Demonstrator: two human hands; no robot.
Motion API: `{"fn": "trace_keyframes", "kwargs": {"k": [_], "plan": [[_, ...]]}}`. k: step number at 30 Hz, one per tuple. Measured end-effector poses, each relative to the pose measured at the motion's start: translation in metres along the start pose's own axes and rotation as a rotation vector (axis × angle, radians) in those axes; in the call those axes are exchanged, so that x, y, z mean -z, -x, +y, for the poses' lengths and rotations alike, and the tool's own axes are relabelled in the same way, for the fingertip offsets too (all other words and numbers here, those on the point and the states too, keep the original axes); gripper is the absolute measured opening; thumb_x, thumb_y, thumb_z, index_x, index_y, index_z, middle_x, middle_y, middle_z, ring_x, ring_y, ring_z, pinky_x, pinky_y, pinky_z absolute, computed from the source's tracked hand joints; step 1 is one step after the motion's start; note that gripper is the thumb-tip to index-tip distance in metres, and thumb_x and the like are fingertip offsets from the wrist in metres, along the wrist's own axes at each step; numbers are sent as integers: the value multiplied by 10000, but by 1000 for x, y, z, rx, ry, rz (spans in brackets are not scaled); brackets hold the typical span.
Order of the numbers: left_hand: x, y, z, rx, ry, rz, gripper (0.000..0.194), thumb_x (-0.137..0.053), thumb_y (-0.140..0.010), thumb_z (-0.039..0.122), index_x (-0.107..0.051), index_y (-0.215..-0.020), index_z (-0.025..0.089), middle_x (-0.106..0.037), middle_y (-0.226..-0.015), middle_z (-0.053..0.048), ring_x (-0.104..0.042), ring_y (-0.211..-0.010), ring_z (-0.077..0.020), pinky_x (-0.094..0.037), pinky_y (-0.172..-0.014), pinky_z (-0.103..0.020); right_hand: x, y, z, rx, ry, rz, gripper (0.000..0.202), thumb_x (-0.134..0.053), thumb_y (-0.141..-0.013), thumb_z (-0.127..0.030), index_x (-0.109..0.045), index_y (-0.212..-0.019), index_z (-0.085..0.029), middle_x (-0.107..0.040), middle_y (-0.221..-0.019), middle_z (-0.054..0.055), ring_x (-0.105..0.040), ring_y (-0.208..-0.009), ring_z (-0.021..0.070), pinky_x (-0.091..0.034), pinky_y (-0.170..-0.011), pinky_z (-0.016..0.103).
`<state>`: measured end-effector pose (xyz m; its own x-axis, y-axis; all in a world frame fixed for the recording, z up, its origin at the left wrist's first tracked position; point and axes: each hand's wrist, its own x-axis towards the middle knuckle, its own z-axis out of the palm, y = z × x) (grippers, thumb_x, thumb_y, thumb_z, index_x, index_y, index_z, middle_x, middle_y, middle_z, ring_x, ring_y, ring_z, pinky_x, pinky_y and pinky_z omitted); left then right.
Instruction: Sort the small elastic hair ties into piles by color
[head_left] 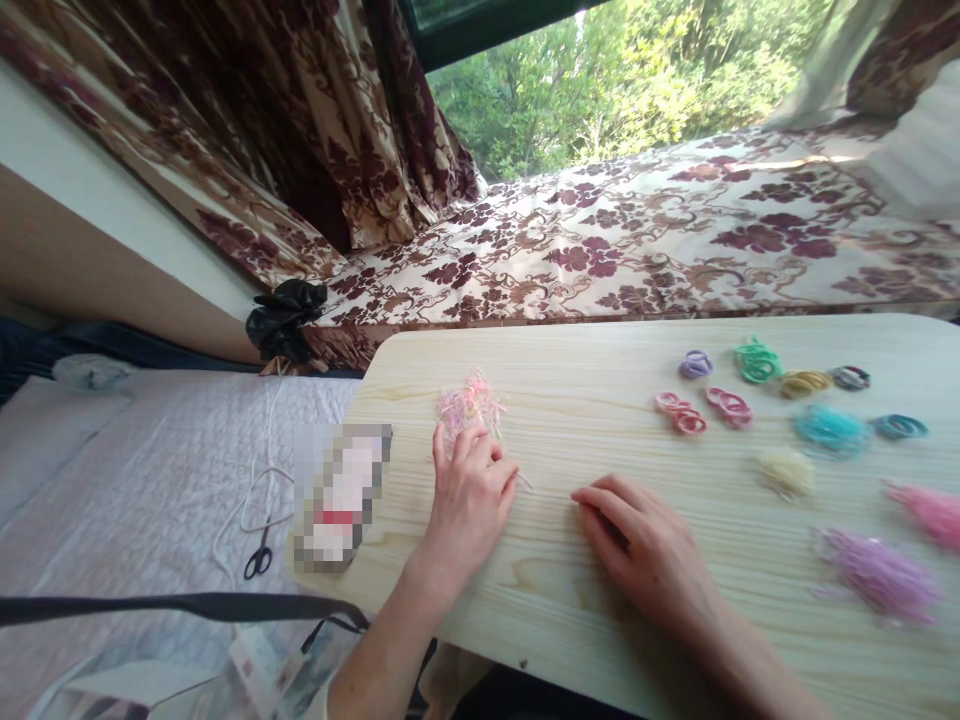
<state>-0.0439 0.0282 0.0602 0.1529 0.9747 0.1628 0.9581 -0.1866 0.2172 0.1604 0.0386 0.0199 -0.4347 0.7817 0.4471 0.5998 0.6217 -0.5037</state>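
A loose heap of thin pink, yellow and pale elastic bands [471, 398] lies on the left part of the wooden table. My left hand [471, 485] rests at the near edge of this heap, its outer fingers spread over the table. Its thumb and index finger come together at a thin pale elastic band [526, 483] that sticks out to the right. To the right, my right hand [637, 540] lies on its side on the tabletop, thumb and index tips close together. Nothing shows between those tips.
On the right of the table [555, 570] are groups of hair ties: purple [696, 364], green [757, 360] and red [681, 413]. Nearby lie turquoise [832, 430], cream [786, 472] and lilac bundles [881, 578]. A blurred-out object [341, 500] lies left; scissors [259, 560] rest on the bed.
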Motion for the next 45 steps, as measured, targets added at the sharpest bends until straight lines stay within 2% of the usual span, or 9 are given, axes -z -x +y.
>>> {"fn": "trace_keyframes", "kwargs": {"k": [8,18,25,28,32,36,39,42,45], "plan": [[-7,6,16,-69,79,50,131,-570,-889,116,-633,-795,183,-664,-902,-27,-545,-1102,-243,-258,-1114,-622,2,0,-2,-55,-62,2,185,-488,-948,-228,-668,-977,-200,-691,-874,44,-654,-770,146,-515,-692,258],[-7,10,30,-140,190,213,118,-549,-915,129,-622,-856,201,-659,-904,-2,-551,-1127,-226,-257,-1119,-573,2,2,-3,-147,-197,21,198,-526,-935,-264,-650,-1074,-196,-666,-876,41,-623,-643,115,-531,-625,246],[-10,6,36,-158,232,265,130,-549,-911,130,-640,-868,213,-662,-885,-4,-567,-1095,-231,-282,-1109,-578,12,-2,-6,-115,-254,103,127,-537,-932,-216,-655,-885,-214,-632,-739,5,-613,-649,112,-506,-600,220],[-15,6,35,-145,262,289,149,-554,-901,123,-652,-956,221,-679,-907,-11,-571,-1089,-241,-295,-1098,-585,27,4,-6,-123,-208,168,102,-554,-922,-198,-651,-898,-218,-635,-747,3,-611,-646,108,-508,-604,219],[-25,7,31,-135,262,316,162,-555,-901,134,-667,-977,222,-689,-913,-27,-577,-1084,-253,-306,-1080,-579,59,22,4,-165,-84,253,80,-579,-906,-193,-651,-899,-226,-645,-760,-2,-615,-652,105,-508,-610,209],[-34,6,25,-129,241,341,147,-558,-903,158,-679,-952,226,-690,-916,-34,-580,-1082,-256,-301,-1075,-558,101,49,36,-301,151,390,87,-586,-903,-272,-664,-897,-234,-671,-818,6,-618,-676,121,-499,-628,227],[-39,4,17,-205,198,335,134,-581,-892,179,-679,-959,241,-695,-918,-25,-581,-1081,-248,-293,-1074,-527,130,67,68,-448,342,485,195,-560,-902,-382,-674,-887,-224,-671,-800,9,-568,-613,130,-485,-628,270],[-41,3,11,-285,132,314,145,-594,-882,187,-669,-989,251,-698,-932,-23,-578,-1083,-244,-286,-1069,-508,147,78,93,-584,431,496,287,-521,-889,-459,-672,-839,-220,-667,-769,20,-562,-607,151,-474,-618,300],[-42,4,10,-273,96,309,150,-573,-888,170,-659,-989,239,-699,-931,-35,-574,-1087,-250,-289,-1057,-512,150,81,104,-663,449,459,319,-499,-867,-487,-680,-835,-226,-685,-799,36,-583,-625,168,-475,-627,321]]}}
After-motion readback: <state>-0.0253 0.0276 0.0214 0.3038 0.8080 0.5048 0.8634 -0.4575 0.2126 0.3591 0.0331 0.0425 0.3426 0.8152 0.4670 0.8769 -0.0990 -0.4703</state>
